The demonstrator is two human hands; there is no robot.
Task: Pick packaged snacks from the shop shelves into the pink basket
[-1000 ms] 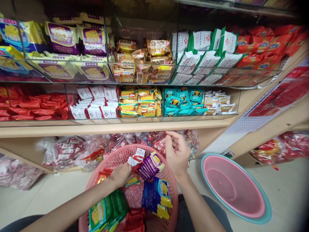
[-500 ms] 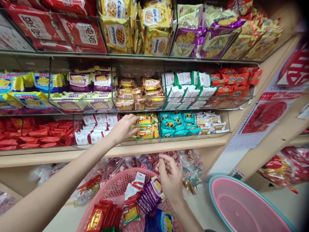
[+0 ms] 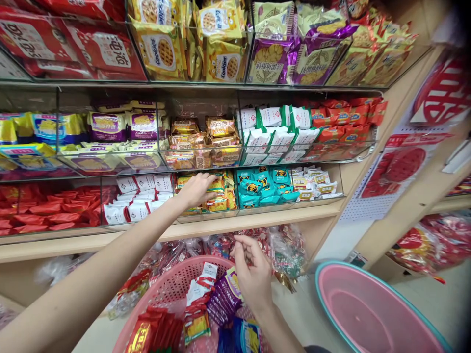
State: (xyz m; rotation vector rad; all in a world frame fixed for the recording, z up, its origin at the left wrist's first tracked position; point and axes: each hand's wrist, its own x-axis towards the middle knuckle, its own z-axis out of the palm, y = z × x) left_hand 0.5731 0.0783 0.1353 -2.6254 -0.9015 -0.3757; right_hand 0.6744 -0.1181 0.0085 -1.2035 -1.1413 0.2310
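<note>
Teal packets (image 3: pixel 263 187), past a divider (image 3: pixel 236 195), border yellow packets (image 3: pixel 221 203) under left hand (image 3: pixel 196 190), grip unclear; right hand (image 3: pixel 254 274) has fingers (image 3: pixel 248 242) curled closed.

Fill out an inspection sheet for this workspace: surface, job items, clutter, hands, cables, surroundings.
Surface: pale wooden shelf board; pale floor below.
Job's things: pink perforated plastic basket holding glossy red packets, white-and-red packets, purple packets and blue packets; small yellow packets just above the board.
Clutter: round pink basin with teal rim on the floor; clear plastic bags with mostly red contents below the board.
Hands: left hand over the yellow packets, grip unclear; right hand above the basket's right side, fingers curled, no object visible in it.
Cables: nothing seen clearly.
Surroundings: red-and-white paper decorations at the right.
</note>
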